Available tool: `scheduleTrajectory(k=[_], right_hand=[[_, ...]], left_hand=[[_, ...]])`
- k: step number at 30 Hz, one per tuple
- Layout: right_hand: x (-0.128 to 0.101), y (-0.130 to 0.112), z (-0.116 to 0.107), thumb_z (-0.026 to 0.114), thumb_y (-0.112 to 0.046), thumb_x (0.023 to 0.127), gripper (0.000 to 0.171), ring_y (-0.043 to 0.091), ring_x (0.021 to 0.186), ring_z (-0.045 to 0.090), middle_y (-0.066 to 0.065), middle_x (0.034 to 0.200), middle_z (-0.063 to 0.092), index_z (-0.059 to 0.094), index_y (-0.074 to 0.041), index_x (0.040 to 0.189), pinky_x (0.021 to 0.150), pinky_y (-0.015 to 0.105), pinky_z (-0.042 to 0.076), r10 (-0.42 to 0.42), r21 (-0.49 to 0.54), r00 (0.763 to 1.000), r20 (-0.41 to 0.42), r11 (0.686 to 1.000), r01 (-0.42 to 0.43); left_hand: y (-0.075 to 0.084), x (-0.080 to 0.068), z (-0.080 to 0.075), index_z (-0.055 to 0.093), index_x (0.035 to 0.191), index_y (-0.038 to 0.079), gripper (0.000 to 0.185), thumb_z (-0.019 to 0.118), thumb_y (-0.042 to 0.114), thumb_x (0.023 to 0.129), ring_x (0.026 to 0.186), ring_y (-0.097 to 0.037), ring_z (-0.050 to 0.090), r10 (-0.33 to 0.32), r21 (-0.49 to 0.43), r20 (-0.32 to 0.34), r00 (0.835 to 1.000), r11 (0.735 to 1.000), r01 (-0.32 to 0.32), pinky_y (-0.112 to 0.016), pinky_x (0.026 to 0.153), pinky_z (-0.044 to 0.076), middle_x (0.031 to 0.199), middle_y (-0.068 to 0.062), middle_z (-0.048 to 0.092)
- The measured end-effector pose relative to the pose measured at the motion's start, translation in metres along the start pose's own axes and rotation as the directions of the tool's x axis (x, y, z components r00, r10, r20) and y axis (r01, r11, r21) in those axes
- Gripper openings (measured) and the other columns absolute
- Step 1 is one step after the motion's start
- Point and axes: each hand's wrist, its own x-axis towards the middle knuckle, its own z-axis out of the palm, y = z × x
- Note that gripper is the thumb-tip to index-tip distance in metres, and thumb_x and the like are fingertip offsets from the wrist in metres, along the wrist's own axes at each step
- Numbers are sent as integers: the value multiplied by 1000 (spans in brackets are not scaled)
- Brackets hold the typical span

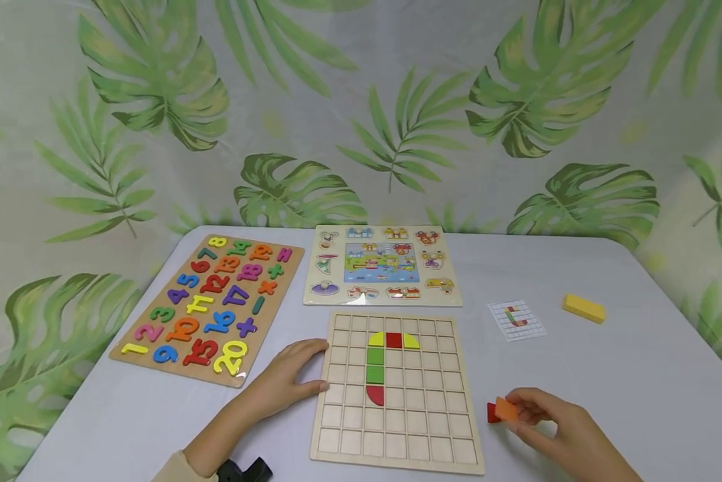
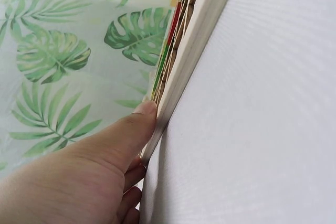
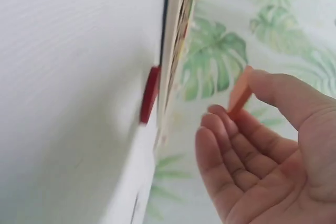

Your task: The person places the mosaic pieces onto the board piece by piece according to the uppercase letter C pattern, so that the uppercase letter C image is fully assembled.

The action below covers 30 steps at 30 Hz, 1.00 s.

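Note:
A wooden grid board (image 1: 421,422) lies on the table, holding yellow, red and green tiles in a hook-shaped row. Along its left edge rests my left hand (image 1: 288,375), thumb and fingertips touching the rim; the left wrist view shows the thumb (image 2: 139,121) against the board's side (image 2: 184,56). To the right of the board, my right hand (image 1: 553,425) pinches an orange tile (image 1: 506,409) between thumb and fingers. In the right wrist view the orange tile (image 3: 241,94) is held off the table. A red tile (image 1: 492,412) lies on the table, partly behind the orange one.
A small pattern card (image 1: 516,320) and a yellow block (image 1: 584,308) lie at the right. Behind the board is a picture peg puzzle (image 1: 381,268); a number puzzle board (image 1: 207,308) is at the left. A black object (image 1: 246,470) sits by the left forearm.

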Motion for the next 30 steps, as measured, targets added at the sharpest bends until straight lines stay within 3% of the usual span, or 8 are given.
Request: scheduleTrajectory(k=[6,13,17,22,30], right_hand=[[29,-26,16,74,-4,72,35,3,72,54,-13,88,59,61,-16,102,63,17,46,-151,87,987,-52,984,155],[57,-48,45,69,-8,79,25,8,75,55,-8,93,60,61,-11,103,64,24,50,-242,182,970,19,955,234],[67,-51,64,67,-13,82,20,9,73,55,-5,89,60,61,-7,100,64,23,50,-215,266,970,109,947,180],[73,-47,79,65,-26,83,22,8,75,52,-8,85,56,61,-11,99,65,21,48,-81,270,970,229,963,17],[76,-43,89,66,-29,82,22,7,76,48,-11,86,53,61,-17,101,65,19,45,-85,182,964,253,983,39]], left_hand=[[0,2,0,44,133,17,66,62,49,78,126,-16,31,-3,10,4,1000,1000,3,-38,102,28,135,4,41],[0,2,0,43,133,18,65,63,48,79,126,-16,31,-3,11,3,1000,1000,3,-39,102,27,135,4,41],[1,1,0,44,133,17,65,63,47,78,126,-16,32,-3,7,2,1000,1000,3,-39,102,28,134,4,42],[2,1,0,43,133,17,66,63,47,78,126,-16,32,-6,9,5,1000,1000,6,-39,102,27,135,4,41],[2,2,-1,43,133,18,66,64,47,78,126,-16,32,-8,11,3,1000,1000,8,-38,102,28,134,4,42]])
